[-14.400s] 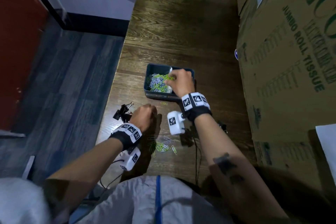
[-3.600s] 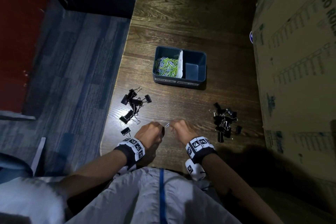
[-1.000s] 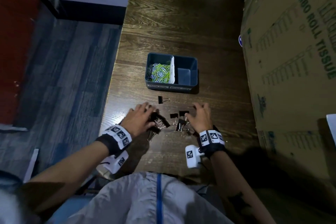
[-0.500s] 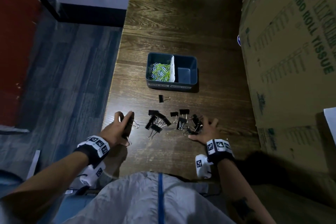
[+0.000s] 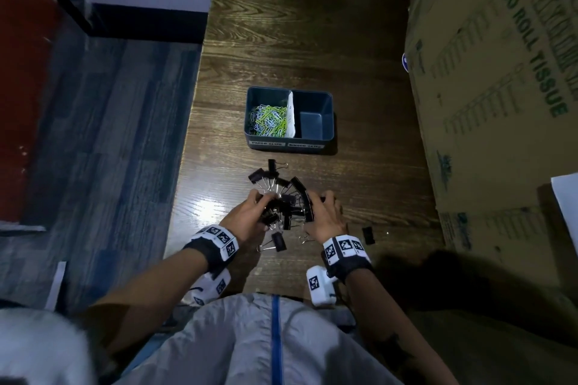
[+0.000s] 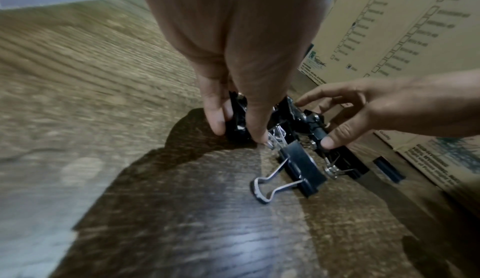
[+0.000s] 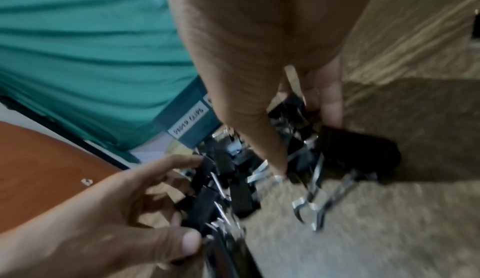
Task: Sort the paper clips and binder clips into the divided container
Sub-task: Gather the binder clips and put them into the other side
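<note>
A dark blue divided container [image 5: 289, 142] stands mid-table. Its left compartment holds green and white paper clips [image 5: 269, 120]; the right compartment [image 5: 316, 125] shows only a bare floor. Nearer to me lies a pile of black binder clips [image 5: 283, 205]. My left hand [image 5: 247, 216] and right hand [image 5: 325, 212] curl around the pile from either side. In the left wrist view my left fingers [image 6: 215, 118] pinch a clip, and the right hand [image 6: 389, 108] grips others. Single clips lie loose [image 5: 368, 234] [image 5: 278, 241] [image 5: 272, 166].
A large cardboard box [image 5: 500, 87] walls off the table's right side. The table's left edge [image 5: 187, 166] drops to grey floor. A white sheet [image 5: 567, 200] lies on the box at far right. A white card [image 5: 291, 116] divides the container.
Half a second ago my hands were apart with the binder clips spread between them. Both hands have since closed inward and bunched the clips into one pile.
</note>
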`<action>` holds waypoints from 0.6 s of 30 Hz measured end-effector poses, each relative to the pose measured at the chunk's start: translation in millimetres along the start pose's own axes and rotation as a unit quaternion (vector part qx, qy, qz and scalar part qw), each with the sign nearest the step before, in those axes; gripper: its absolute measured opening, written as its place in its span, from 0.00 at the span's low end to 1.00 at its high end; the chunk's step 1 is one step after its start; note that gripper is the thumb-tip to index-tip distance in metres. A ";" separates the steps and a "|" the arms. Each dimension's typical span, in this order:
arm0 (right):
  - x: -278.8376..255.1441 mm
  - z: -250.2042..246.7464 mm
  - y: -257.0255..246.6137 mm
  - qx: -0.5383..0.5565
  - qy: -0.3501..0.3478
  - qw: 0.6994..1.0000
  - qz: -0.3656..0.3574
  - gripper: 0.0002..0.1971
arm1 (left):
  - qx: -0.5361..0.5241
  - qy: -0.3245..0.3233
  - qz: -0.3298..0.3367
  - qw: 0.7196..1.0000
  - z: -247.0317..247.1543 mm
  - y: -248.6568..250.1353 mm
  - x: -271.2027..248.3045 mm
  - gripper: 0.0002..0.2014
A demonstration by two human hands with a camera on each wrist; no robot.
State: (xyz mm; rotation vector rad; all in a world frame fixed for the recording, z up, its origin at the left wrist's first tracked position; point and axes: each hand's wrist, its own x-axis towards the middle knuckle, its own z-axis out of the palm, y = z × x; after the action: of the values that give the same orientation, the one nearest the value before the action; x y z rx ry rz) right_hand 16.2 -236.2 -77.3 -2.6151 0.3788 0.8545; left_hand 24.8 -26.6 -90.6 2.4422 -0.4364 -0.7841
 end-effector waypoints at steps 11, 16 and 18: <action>-14.8 -30.0 78.8 0.058 0.055 0.957 0.278 0.46 | 0.188 0.032 -0.051 0.980 -39.2 8.6 67.8 0.42; -9.9 -12.7 63.2 0.103 0.050 0.968 0.222 0.45 | 0.199 -0.056 -0.061 0.976 -21.1 14.5 76.7 0.43; -9.0 -8.9 46.1 0.091 0.048 0.982 0.160 0.42 | 0.198 -0.063 -0.018 0.978 -13.3 18.0 67.3 0.43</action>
State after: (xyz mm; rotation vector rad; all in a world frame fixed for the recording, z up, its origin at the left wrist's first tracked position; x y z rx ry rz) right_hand -2.8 -280.1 -76.9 -2.4659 0.8804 0.7506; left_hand 82.9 -66.1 -100.6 2.7814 -0.6509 -0.9470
